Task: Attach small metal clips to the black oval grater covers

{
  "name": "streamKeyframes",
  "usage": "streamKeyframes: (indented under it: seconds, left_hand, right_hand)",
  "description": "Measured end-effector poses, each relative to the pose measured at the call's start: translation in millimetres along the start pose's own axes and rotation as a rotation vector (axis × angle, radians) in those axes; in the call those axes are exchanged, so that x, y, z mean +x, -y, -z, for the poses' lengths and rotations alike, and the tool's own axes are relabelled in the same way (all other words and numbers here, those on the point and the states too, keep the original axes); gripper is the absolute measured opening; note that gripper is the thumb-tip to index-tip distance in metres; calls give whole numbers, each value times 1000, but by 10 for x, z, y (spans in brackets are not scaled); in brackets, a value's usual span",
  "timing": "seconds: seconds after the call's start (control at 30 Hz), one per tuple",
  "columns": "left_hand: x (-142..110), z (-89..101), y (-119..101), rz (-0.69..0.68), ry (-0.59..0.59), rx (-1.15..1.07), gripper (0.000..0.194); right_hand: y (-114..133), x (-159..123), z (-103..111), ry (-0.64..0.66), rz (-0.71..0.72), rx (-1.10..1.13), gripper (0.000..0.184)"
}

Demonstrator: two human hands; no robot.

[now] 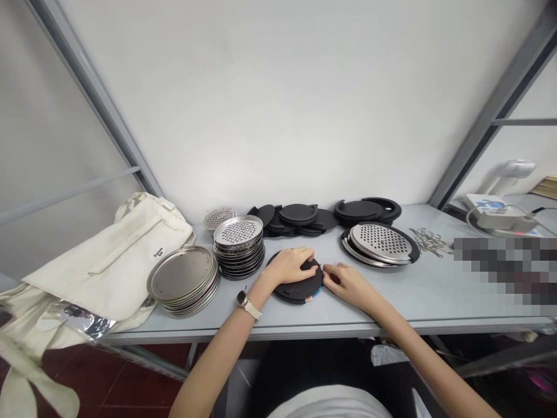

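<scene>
Near the front edge of the table (391,302), in the head view, the black disc (300,291) lies flat, just in front of the stack of perforated metal discs (239,232). On top of it the left hand (285,267) rests palm down, thumb and fingers parted in a moderate opening; how hard it presses cannot be told. At the disc's right rim the right hand (350,285) has its fingertips drawn narrowly together beside a small shiny piece (321,267); whether they pinch it is too small to tell. For good work here, the left palm should bear down evenly, well inside the rim, so that the disc cannot turn or tip under a sideways push. The right fingertips do best with short, level pressure along the rim, clear of the left thumb and of the coloured strip (314,295) at the edge.
</scene>
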State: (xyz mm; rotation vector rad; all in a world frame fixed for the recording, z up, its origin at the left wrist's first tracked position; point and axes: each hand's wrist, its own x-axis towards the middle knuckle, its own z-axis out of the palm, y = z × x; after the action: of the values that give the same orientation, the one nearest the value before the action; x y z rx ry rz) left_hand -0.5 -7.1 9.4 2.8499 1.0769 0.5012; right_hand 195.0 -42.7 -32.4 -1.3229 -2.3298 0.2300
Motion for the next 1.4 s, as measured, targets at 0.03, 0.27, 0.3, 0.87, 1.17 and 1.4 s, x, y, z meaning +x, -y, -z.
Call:
streamKeyframes:
  seconds: [0.03, 0.27, 0.3, 0.87, 1.17, 1.4]
  left_hand:
    - [0, 0, -1, -1, 0, -2, 18]
    - [1, 5, -5, 11, 7, -7, 18]
    - [2, 4, -4, 12, 7, -7, 18]
    - [11, 14, -12, 21, 26, 3, 18]
    - [7, 34, -28, 39, 36, 13, 19]
    - [8, 14, -26, 19, 39, 15, 20]
  right_hand:
    - [-1, -1, 0, -2, 2, 0, 26]
    - [-8, 6, -5, -14, 6, -1, 25]
    - [-9, 6, -6, -14, 5, -4, 26]
    - [-9, -3, -4, 1, 20, -4, 25]
    - [5, -2, 11, -12, 21, 10, 25]
    - [-14, -16, 22, 23, 5, -8, 25]
